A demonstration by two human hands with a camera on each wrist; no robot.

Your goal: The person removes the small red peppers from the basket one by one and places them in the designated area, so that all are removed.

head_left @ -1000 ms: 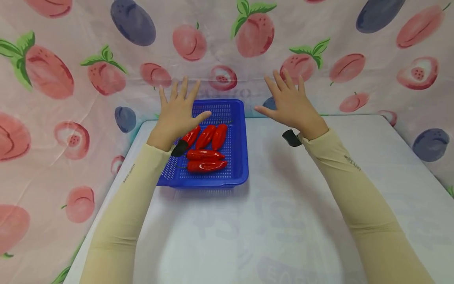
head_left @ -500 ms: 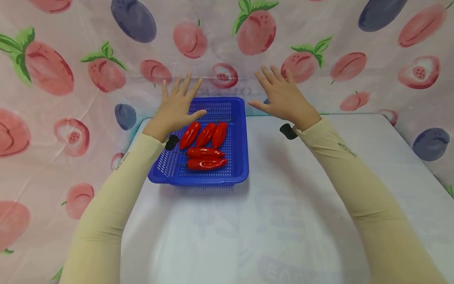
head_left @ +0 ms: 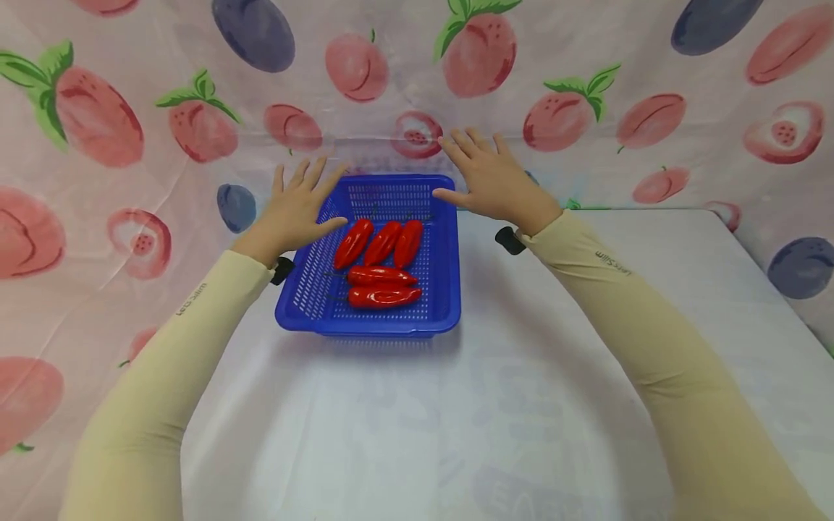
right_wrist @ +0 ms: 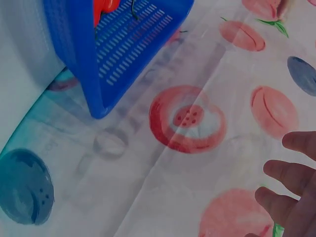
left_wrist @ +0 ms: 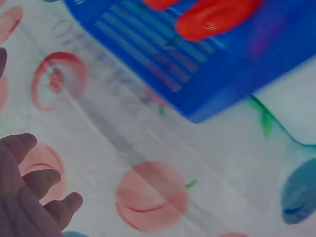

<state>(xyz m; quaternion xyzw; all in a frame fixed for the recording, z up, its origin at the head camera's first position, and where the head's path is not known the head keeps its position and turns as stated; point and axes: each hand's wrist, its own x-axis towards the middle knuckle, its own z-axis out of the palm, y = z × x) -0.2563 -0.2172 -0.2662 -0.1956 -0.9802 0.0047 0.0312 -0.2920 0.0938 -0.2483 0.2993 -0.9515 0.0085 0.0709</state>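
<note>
A blue plastic basket [head_left: 445, 289] with slotted walls stands on the table. Inside it lie several glossy red chili peppers [head_left: 384, 296], two crosswise at the front and the others slanted behind. My left hand [head_left: 291, 215] hovers at the basket's left side, fingers spread, holding nothing; its thumb overlaps the basket in the head view. Over the back right corner is my right hand [head_left: 490, 179], likewise spread and holding nothing. Each wrist view shows some fingertips beside the basket, with a red chili pepper [left_wrist: 212, 19] in the left one.
The white-covered table [head_left: 521, 434] stretches in front and to the right of the basket. Behind and to the left hangs a pink cloth [head_left: 365, 130] printed with peaches and plums. Both forearms wear beige sleeves [head_left: 625, 311], with a small black object [head_left: 510, 240] at the right wrist.
Both hands have shifted left, the right one toward the basket's back right corner and the left one out to its left side, uncovering more peppers. The basket and peppers keep their places.
</note>
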